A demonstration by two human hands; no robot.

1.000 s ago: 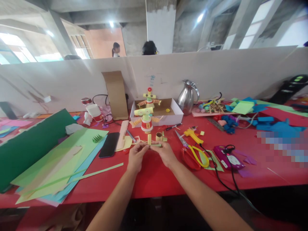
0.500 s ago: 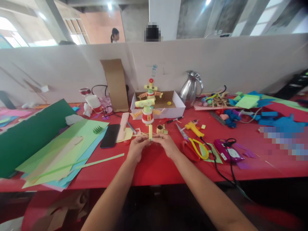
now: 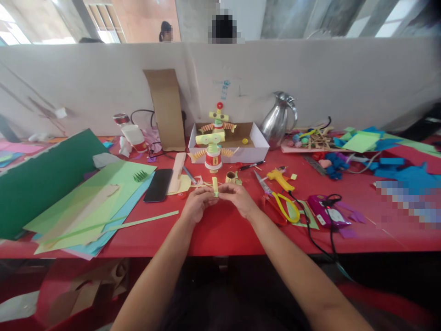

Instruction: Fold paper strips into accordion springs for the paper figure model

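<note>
My left hand (image 3: 199,202) and my right hand (image 3: 238,197) meet over the middle of the red table, fingertips closed around a small yellow paper strip (image 3: 215,185). The strip stands upright between them, with a bit of green at its lower end. Just beyond stands a paper figure (image 3: 213,156) with a yellow tube head, red-and-white body and folded paper arms. A similar figure (image 3: 218,120) is behind it at a white box (image 3: 234,157). Near my right fingers sits a short brown tube (image 3: 230,177).
Right of my hands lie yellow-handled scissors (image 3: 285,207), a yellow glue gun (image 3: 281,179) and a purple corded device (image 3: 327,212). A steel jug (image 3: 279,120) stands behind. To the left are a phone (image 3: 158,185), coloured paper sheets (image 3: 86,211) and a green board (image 3: 51,184).
The camera view has tilted slightly down, so the table things sit a little higher in the picture. Both hands stay together on the yellow paper strip, which leans slightly left now.
</note>
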